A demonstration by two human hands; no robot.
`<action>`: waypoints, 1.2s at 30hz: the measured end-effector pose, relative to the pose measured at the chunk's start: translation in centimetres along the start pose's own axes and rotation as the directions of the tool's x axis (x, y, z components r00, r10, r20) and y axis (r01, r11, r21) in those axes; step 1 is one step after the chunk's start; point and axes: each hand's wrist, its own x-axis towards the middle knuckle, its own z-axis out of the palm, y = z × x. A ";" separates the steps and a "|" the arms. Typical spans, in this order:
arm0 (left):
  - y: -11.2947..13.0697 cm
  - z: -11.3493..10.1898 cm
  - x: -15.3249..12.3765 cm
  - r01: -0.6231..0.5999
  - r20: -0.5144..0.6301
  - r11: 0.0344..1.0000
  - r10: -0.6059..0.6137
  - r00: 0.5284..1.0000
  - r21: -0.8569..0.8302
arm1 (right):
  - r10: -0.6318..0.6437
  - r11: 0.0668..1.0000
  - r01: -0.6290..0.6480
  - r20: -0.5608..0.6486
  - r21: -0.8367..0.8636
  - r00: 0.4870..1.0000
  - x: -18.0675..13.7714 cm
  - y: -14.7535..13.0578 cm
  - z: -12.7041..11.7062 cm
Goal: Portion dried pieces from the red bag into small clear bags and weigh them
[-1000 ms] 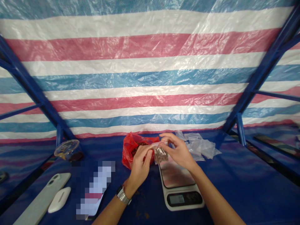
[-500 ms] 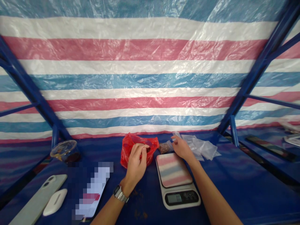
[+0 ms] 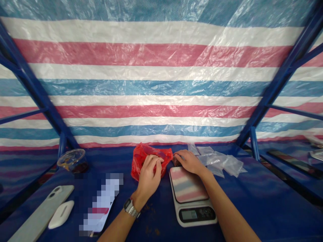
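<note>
My left hand (image 3: pixel 150 173), with a metal watch (image 3: pixel 131 208) on its wrist, rests at the mouth of a crumpled red plastic bag (image 3: pixel 137 164). Its fingers are bent and pressed together; whatever they hold is hidden. My right hand (image 3: pixel 189 161) is closed over a small clear plastic bag of brown bits (image 3: pixel 177 161), covering most of it. Just in front of that bag lies a white kitchen scale (image 3: pixel 185 222) with a shiny, bare weighing plate and a lit display. Several clear plastic bags (image 3: pixel 222 163) lie flat beyond my right wrist.
A clear tub with dark contents (image 3: pixel 73 161) stands at the back left. Nearer are a pale phone (image 3: pixel 42 215), a white earbud case (image 3: pixel 61 215) and a blurred-out phone (image 3: pixel 103 205). Brown crumbs (image 3: pixel 151 230) dot the blue table. Blue frame bars flank a striped tarp (image 3: pixel 161 111).
My right hand has shifted left from the edge of the small bag to lie over it. My left hand stays at the red bag. The view has shifted slightly.
</note>
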 end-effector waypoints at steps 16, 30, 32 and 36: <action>-2.4 -2.2 1.4 0.312 -0.279 0.781 -0.183 0.943 0.541 | 0.191 0.981 -0.184 0.160 -0.053 0.969 -0.4 0.4 0.6; -3.3 -1.0 0.4 0.359 -0.198 0.705 -0.303 0.932 0.611 | -0.140 0.979 0.163 -0.181 0.120 0.973 -0.3 -8.1 -2.9; -3.2 -1.1 0.5 0.355 -0.195 0.711 -0.299 0.934 0.607 | -0.165 0.979 0.169 -0.048 0.112 0.985 -0.4 -9.2 -2.4; -3.5 -1.3 0.4 0.359 -0.214 0.724 -0.289 0.933 0.588 | -0.092 0.994 0.092 -0.009 0.063 0.996 -0.7 -8.2 -1.7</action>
